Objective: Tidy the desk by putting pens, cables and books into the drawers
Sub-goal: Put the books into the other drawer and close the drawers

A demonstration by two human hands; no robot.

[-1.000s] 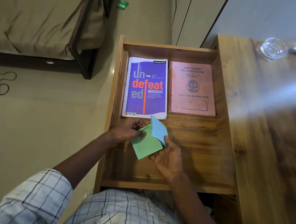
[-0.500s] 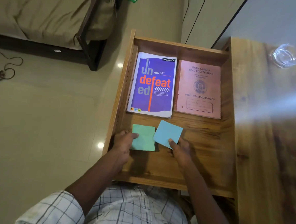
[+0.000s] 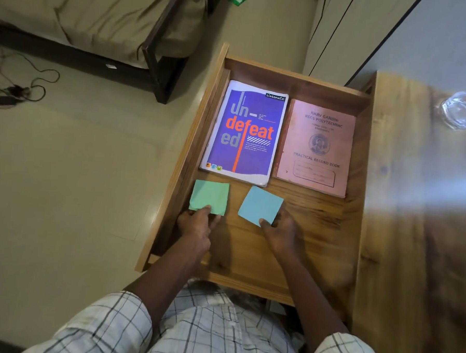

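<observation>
The open drawer [image 3: 318,221] holds a purple book [image 3: 246,134] and a pink book [image 3: 318,148] side by side at the back. Both your arms reach in. Your left hand [image 3: 197,225] pinches the green pad [image 3: 210,194] at its near edge. Your right hand [image 3: 280,232] pinches the blue pad [image 3: 261,204].

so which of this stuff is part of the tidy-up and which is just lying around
Job: drawer, purple notebook, pink record book, green notes pinched by left hand, blue notes pinched by right hand.
Lying about: glass on the desk, floor cable, bed.
</observation>
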